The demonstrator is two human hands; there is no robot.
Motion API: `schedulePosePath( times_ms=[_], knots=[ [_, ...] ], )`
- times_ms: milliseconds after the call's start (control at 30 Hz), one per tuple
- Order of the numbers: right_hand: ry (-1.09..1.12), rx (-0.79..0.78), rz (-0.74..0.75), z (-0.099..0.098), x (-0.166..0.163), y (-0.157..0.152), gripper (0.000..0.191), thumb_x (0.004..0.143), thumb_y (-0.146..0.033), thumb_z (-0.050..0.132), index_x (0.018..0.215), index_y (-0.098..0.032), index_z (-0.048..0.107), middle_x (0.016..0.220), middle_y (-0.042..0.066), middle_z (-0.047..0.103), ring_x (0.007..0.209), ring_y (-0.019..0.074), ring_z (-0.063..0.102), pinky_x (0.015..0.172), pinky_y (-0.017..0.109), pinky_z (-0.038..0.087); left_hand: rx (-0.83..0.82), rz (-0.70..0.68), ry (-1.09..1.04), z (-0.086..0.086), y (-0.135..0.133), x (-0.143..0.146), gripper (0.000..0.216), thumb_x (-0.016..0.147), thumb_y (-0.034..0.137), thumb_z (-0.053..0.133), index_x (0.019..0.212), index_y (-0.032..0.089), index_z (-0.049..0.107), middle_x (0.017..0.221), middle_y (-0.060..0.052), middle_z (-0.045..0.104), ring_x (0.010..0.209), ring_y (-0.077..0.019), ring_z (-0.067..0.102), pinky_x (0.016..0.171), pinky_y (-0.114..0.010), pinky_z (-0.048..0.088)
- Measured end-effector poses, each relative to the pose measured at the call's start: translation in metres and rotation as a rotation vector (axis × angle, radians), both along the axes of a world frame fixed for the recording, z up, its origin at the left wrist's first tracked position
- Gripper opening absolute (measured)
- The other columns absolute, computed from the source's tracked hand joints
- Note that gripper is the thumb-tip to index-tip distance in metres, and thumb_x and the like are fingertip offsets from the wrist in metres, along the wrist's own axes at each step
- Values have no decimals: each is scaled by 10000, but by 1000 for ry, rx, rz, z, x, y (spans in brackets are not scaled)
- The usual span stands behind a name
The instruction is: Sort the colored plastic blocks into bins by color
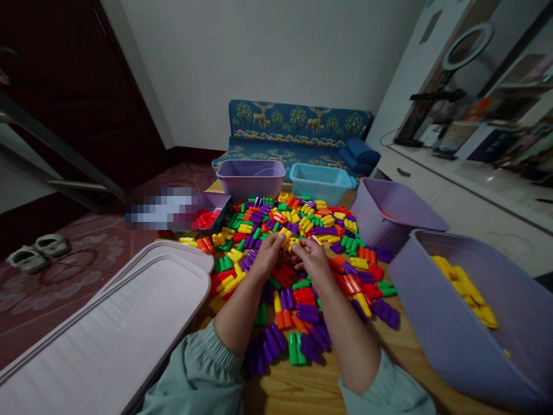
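The blue couch (298,124) is at the top middle of the frame, with deer and trees on its back. Below it is the wooden desk (285,395), down to the bottom of the frame. A big messy heap of toy pieces (272,340) lies on the desk in the middle: red, orange, yellow, green and purple. Two pale lids (112,334) are at the lower left, one partly over the other. A big purple tub (415,305) stands at the lower right, with yellow blocks (466,288) inside. A second purple tub (374,216) is just above it. Near the couch, a third purple tub (253,185) stands beside a light blue tub (319,189). Left of the middle, a small box has red pieces (208,219) in it. The left grip (268,253) and the right grip (313,259) come together over the heap. Both pinch yellow plastic (286,233) in the center of the frame. I can't tell if it is one piece or two.
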State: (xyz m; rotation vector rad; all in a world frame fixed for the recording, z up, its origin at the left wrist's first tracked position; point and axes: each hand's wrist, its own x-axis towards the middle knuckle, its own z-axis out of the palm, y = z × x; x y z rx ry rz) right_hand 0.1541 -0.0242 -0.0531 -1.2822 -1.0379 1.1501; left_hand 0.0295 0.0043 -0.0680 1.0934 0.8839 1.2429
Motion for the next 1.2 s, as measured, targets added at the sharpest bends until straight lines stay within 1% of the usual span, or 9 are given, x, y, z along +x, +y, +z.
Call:
schedulePosePath(
  times_ms=[100, 233, 433, 567, 700, 833, 1000, 1100, 1200],
  knots=[
    [-63, 10, 6, 3, 1, -2, 498, 667, -527, 696, 989, -156, 620, 729, 2, 633, 551, 113, 575, 347, 162, 419, 23, -45, 46, 6, -3, 0, 474, 748, 594, 653, 886, 141, 641, 726, -11, 625, 606, -134, 559, 546, -230, 417],
    [-104, 28, 4, 3, 3, -2, 496, 671, -509, 707, 1016, -158, 644, 723, 1, 624, 556, 121, 583, 356, 175, 439, 21, -110, 51, 14, -8, 1, 486, 747, 590, 656, 904, 130, 656, 689, -10, 623, 570, -125, 542, 539, -229, 415],
    [-36, 43, -84, 4, 5, -1, 468, 650, -493, 730, 958, -149, 653, 658, -11, 608, 510, 129, 587, 381, 204, 463, 20, -21, 24, 15, -7, 1, 430, 747, 549, 670, 861, 136, 631, 674, -8, 624, 578, -126, 551, 546, -224, 423],
    [63, 143, -131, 13, 2, -3, 471, 640, -492, 761, 952, -162, 636, 796, 13, 658, 606, 148, 642, 500, 248, 545, 61, 28, 101, 17, -7, 1, 415, 739, 526, 683, 834, 122, 666, 715, -29, 653, 616, -132, 561, 559, -219, 414],
    [88, 165, -55, 16, -3, -4, 505, 667, -517, 752, 1023, -179, 637, 921, 35, 687, 725, 171, 672, 634, 287, 587, 23, -72, 85, 18, -9, 3, 422, 732, 541, 680, 820, 128, 676, 669, -19, 639, 581, -131, 548, 532, -220, 398],
    [54, 121, 49, 8, -2, -2, 559, 687, -557, 721, 1088, -174, 645, 1018, 67, 690, 824, 204, 670, 658, 300, 586, -2, -101, 45, 16, -10, 4, 462, 728, 576, 669, 859, 133, 673, 677, -14, 634, 567, -128, 545, 533, -226, 425],
    [28, 158, 63, 5, -2, -1, 558, 684, -521, 732, 1114, -178, 635, 994, 64, 688, 772, 201, 665, 599, 298, 577, -10, -57, 49, 14, -10, 2, 508, 742, 621, 635, 866, 130, 668, 689, -12, 618, 590, -131, 548, 539, -229, 447],
    [64, 139, 20, 5, -3, -2, 517, 662, -513, 746, 1043, -181, 637, 901, 42, 686, 669, 181, 653, 551, 294, 563, 33, -12, 101, 14, -9, 1, 508, 771, 626, 601, 798, 124, 671, 658, -13, 604, 581, -125, 531, 530, -220, 426],
    [118, 114, -35, 5, -4, -2, 488, 649, -521, 747, 977, -181, 627, 813, 16, 670, 608, 162, 642, 552, 294, 563, 77, -26, 137, 13, -7, 2, 481, 779, 589, 618, 837, 120, 705, 704, -31, 652, 639, -151, 568, 572, -233, 445]
  ],
)
